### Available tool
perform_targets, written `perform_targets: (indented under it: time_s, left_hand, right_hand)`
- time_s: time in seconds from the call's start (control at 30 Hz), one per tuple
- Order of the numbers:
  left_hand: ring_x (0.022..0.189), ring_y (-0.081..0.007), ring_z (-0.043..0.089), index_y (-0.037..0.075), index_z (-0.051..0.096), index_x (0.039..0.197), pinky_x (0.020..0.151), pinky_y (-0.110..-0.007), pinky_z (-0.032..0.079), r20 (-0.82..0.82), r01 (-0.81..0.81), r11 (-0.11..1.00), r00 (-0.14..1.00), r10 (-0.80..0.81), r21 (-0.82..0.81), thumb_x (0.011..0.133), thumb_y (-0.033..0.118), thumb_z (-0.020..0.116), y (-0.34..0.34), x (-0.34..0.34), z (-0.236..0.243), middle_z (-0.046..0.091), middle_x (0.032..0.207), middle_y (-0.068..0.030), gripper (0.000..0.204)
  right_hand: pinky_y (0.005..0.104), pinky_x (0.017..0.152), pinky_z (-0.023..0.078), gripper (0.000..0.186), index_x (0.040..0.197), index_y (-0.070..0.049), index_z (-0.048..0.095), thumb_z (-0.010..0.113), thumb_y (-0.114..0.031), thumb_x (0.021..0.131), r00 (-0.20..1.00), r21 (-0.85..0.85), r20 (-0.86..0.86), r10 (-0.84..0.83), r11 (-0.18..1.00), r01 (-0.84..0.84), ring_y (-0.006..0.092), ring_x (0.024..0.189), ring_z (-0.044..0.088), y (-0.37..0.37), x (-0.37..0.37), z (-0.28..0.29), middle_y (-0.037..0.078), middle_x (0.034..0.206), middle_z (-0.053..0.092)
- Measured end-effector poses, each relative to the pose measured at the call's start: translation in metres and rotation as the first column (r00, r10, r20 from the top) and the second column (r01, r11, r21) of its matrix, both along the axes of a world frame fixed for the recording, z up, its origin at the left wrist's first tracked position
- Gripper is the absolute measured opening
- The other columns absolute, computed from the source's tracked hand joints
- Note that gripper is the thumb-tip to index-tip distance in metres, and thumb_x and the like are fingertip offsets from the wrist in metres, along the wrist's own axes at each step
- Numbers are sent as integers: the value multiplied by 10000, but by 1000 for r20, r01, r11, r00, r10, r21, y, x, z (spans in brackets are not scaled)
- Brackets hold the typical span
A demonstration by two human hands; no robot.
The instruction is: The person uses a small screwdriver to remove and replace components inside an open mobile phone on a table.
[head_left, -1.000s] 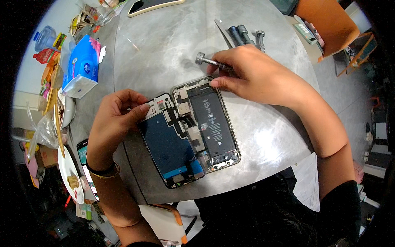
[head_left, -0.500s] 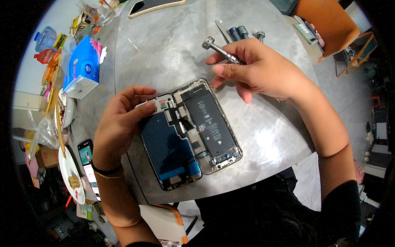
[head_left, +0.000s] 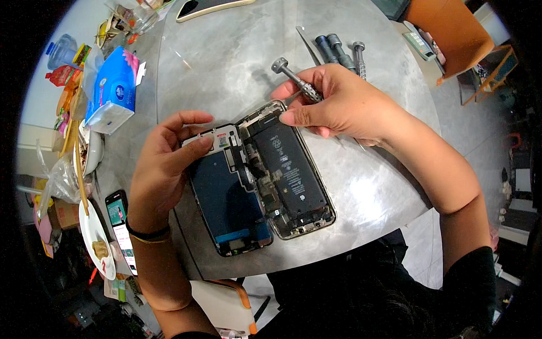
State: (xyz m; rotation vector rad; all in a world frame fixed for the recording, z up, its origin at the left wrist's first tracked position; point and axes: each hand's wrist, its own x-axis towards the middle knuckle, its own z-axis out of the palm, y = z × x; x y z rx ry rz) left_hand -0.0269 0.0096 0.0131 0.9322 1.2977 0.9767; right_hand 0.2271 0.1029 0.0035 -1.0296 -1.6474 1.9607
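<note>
An opened smartphone lies on the grey table, its display panel [head_left: 226,195] folded out to the left of its body [head_left: 293,175]. Inside the body a black battery shows. My left hand [head_left: 161,164] grips the panel's top left corner, thumb on the metal plate and fingers at the edge. In my right hand [head_left: 341,104] is a silver screwdriver [head_left: 292,78], its round cap pointing up and left; its tip cannot be made out. The right thumb rests at the body's top right corner. Beyond that hand lie more screwdrivers [head_left: 339,48] and a slim pointed metal tool [head_left: 307,44].
On the left stand a blue tissue pack [head_left: 116,87], a white plate [head_left: 90,226] with food scraps and a lit phone [head_left: 119,226]. Another phone [head_left: 212,7] lies at the far edge. An orange chair [head_left: 457,34] is at the far right.
My right hand has come down and left with the screwdriver, and its thumb now meets the phone body's top corner. The opened phone has shifted and tilted slightly.
</note>
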Motion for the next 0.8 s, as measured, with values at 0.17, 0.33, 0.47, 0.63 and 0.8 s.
perform_targets:
  time_s: [0.17,0.33,0.47,0.63,0.8]
  left_hand:
    - [886,-148,658,-21,544,1188,781,-250,527,56,-65,993,997,60,95,888,22,643,-2,-3,1,673,1027,-116,318]
    - [891,-151,664,-21,525,1198,776,-257,533,106,-119,977,989,101,177,897,27,629,4,-5,-6,684,1026,-129,322]
    - [874,-148,666,-13,523,1189,754,-254,542,127,-156,974,983,135,167,896,34,632,10,-18,-12,687,1014,-123,317]
    - [821,-141,665,4,529,1190,751,-252,555,138,-250,966,961,239,71,899,63,641,12,-15,-10,685,982,-98,318]
    - [818,-135,664,18,535,1196,746,-248,569,199,-289,952,943,265,102,910,78,631,5,1,-4,678,972,-81,307]
  right_hand:
    - [201,436,379,213,945,14,644,731,-34,756,990,32,-104,-92,995,96,55,485,504,0,-1,11,10,657,598]
    - [179,429,373,168,895,8,654,719,-53,753,957,65,-206,-205,973,222,43,500,535,7,1,14,18,685,626]
    - [188,420,371,187,938,11,645,701,-74,780,947,60,-207,-244,963,261,54,506,559,14,-5,13,29,710,637]
    - [125,377,348,217,1080,43,620,589,-55,888,955,28,-205,-213,974,223,11,484,511,22,-9,12,18,695,603]
    - [141,352,317,265,1116,80,604,565,-54,890,963,-54,-202,-177,984,169,9,444,474,28,-10,10,10,650,569]
